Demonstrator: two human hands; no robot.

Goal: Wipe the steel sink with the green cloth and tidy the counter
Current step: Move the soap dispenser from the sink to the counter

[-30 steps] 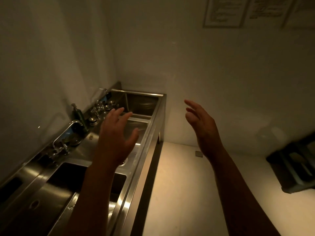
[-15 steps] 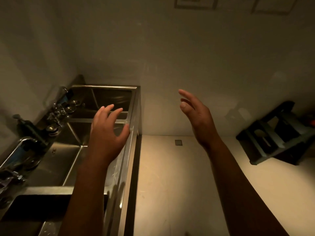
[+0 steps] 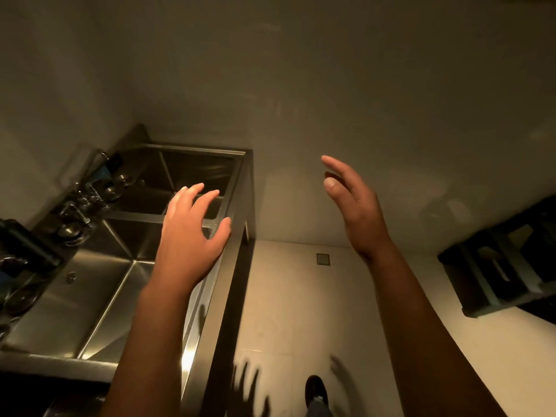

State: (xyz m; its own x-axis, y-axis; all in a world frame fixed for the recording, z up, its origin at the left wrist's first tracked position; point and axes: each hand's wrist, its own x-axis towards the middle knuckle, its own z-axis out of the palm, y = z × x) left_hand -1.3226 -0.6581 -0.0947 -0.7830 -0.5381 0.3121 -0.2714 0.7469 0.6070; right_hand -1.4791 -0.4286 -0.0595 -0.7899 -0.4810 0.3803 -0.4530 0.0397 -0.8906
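The left hand (image 3: pixel 189 239) is raised over the front rim of the sink (image 3: pixel 90 296), its back to the camera, fingers spread and slightly curved, thumb out to the right. Its grip is wide open and holds nothing. The right hand (image 3: pixel 358 212) is lifted over the floor (image 3: pixel 285 311), edge-on, fingers straight and close together, its grip also open and holding nothing. The sink runs along the left wall, with taps (image 3: pixel 75 212) at its back.
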